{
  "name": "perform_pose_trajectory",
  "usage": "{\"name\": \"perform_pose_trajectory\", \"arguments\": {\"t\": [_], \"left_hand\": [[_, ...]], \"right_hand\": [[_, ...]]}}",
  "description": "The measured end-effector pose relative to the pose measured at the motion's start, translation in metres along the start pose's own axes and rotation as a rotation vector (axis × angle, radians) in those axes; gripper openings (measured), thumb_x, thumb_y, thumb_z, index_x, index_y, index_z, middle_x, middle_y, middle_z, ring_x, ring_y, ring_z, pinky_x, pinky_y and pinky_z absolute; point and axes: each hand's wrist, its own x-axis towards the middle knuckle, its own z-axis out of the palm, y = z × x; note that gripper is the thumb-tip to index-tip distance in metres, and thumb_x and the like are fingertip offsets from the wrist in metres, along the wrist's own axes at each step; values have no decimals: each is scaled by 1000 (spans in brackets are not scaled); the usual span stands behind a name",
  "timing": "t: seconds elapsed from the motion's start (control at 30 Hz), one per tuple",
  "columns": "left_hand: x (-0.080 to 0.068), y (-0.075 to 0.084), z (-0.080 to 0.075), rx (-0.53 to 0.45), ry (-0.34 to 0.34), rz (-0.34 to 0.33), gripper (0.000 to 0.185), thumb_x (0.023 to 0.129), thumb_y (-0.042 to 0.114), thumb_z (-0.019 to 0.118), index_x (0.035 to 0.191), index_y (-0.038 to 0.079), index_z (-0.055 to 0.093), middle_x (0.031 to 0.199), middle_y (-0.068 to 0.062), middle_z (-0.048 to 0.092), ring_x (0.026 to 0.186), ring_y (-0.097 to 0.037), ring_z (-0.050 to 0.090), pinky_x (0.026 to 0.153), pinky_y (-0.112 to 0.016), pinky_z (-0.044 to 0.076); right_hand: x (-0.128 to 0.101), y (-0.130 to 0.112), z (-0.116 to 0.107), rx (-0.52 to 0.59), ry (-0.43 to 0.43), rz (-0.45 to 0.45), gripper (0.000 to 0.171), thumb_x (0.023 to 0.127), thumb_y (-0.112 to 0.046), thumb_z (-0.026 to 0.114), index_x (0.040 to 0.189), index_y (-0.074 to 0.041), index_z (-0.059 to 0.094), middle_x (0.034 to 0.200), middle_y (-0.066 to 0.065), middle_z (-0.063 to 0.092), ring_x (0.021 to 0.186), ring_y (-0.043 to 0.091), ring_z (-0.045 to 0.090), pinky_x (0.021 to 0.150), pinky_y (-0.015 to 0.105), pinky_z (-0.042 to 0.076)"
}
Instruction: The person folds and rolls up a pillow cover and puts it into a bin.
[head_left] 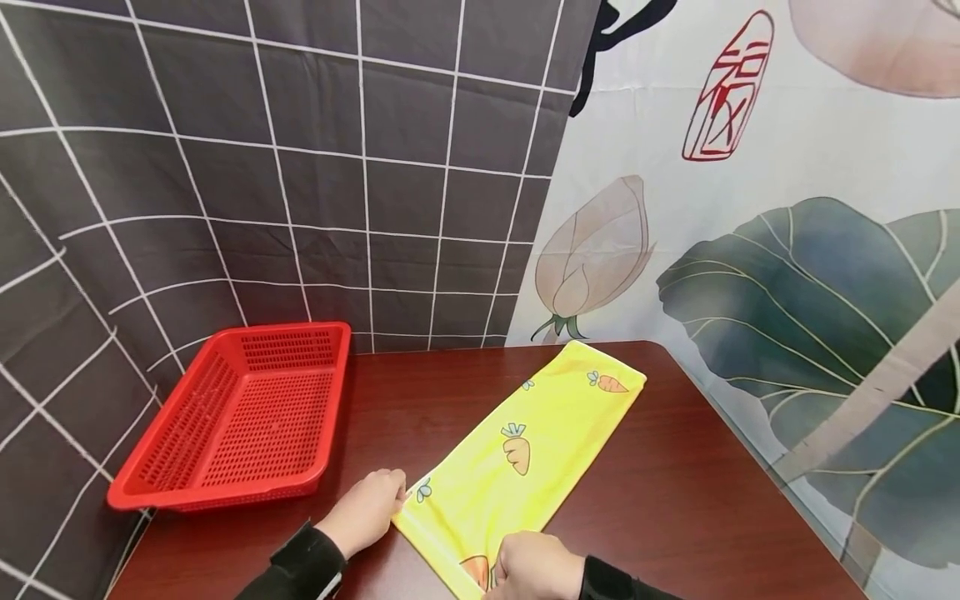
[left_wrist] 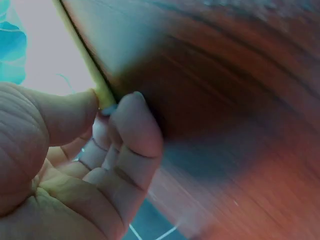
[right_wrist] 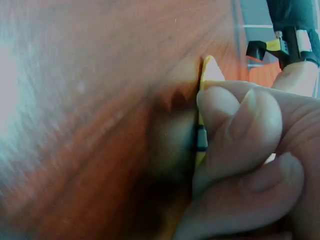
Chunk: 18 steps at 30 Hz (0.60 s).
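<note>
A yellow cloth (head_left: 525,450) printed with carrots lies folded in a long strip on the dark wooden table (head_left: 675,492), running from the near edge toward the back right. My left hand (head_left: 367,510) pinches its near left corner; the left wrist view shows thumb and forefinger closed on the cloth's edge (left_wrist: 102,97). My right hand (head_left: 534,567) grips the near right corner, and in the right wrist view its curled fingers (right_wrist: 240,125) press on the cloth's yellow edge (right_wrist: 207,72). Both sleeves are black.
An empty red perforated plastic basket (head_left: 240,417) sits at the table's left, partly over the edge. A grey grid-pattern curtain (head_left: 262,167) hangs behind, and a lotus-print curtain (head_left: 787,250) to the right. Bare tabletop lies right of the cloth.
</note>
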Motion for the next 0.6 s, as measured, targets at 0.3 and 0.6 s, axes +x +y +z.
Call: {"name": "perform_pose_trajectory", "arguments": {"t": [0.3, 0.6], "left_hand": [[-7, 1, -4, 164, 60, 294, 35, 84, -3, 72, 74, 23, 52, 77, 11, 37, 69, -6, 35, 63, -20, 34], [-15, -5, -7, 251, 93, 462, 27, 80, 3, 76, 71, 25, 64, 75, 13, 56, 71, -6, 47, 65, -19, 41]], "right_hand": [[4, -7, 23, -433, 296, -246, 29, 93, -31, 75, 69, -32, 60, 63, -23, 44, 58, -7, 38, 51, 19, 36], [7, 6, 47, -824, 644, -629, 25, 77, -44, 82, 58, -34, 68, 60, -19, 50, 55, -4, 30, 52, 12, 25]]}}
